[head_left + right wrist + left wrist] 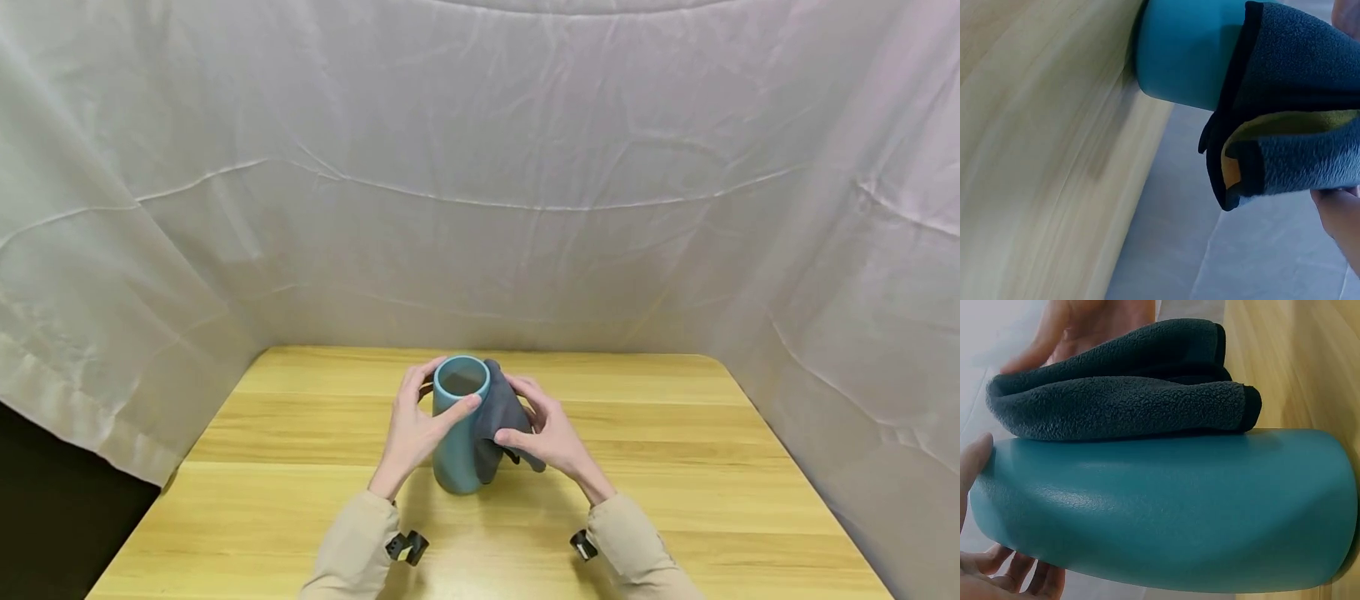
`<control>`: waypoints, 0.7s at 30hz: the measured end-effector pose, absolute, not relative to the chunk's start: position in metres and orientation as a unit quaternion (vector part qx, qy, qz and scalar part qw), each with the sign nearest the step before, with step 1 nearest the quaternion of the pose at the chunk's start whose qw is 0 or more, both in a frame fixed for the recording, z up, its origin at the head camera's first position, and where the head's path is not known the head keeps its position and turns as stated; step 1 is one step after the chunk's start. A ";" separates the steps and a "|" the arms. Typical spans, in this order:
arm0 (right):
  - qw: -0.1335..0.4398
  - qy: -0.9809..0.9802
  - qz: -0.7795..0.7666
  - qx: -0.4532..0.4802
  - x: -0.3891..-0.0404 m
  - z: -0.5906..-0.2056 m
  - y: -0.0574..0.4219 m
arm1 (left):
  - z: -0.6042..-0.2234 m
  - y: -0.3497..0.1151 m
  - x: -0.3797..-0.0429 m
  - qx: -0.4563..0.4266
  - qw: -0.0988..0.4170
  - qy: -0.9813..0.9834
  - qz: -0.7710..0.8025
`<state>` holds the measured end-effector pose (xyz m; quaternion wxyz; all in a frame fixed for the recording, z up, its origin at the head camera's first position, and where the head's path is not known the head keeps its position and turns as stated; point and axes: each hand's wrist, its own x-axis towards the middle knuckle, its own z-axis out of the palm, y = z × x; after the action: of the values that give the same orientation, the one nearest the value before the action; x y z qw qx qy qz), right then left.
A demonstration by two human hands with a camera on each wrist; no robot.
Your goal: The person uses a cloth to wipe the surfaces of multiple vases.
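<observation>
A tall teal vase [452,454] stands on the wooden table with its round mouth facing up. My left hand [415,427] grips it near the rim, thumb on the near side and fingers round the far left side. Against the vase's right side lies a dark grey cloth [501,410], which my right hand [553,435] holds between thumb and fingers. In the left wrist view the folded, fuzzy cloth [1122,406] runs along the vase wall [1166,506]. Loose black-edged folds of the cloth [1297,62] hang beside the lower vase [1185,56] in the right wrist view.
The light wooden table [675,467] spreads out around both hands. Pale grey fabric [480,267] hangs as walls behind it and at both sides. Small black devices sit at both wrists, one at the left cuff [407,547] and one at the right cuff [582,545].
</observation>
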<state>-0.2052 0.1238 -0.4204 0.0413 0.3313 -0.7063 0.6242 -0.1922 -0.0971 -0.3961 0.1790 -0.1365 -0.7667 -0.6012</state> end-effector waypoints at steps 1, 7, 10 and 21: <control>0.041 -0.709 0.622 0.330 -0.204 -0.419 0.123 | -0.396 -0.097 -0.192 -0.136 0.180 -0.768 -0.600; 0.066 -0.730 0.605 0.311 -0.202 -0.419 0.119 | -0.395 -0.099 -0.192 -0.139 0.182 -0.774 -0.590; 0.082 -0.733 0.604 0.300 -0.202 -0.421 0.118 | -0.395 -0.099 -0.192 -0.141 0.178 -0.776 -0.588; 0.081 -0.794 0.535 0.276 -0.206 -0.430 0.122 | -0.394 -0.103 -0.195 -0.147 0.150 -0.772 -0.600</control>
<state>-0.2056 0.1222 -0.4301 0.0809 0.2760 -0.7941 0.5355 -0.1953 -0.1032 -0.3943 0.1503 -0.1474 -0.7718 -0.6000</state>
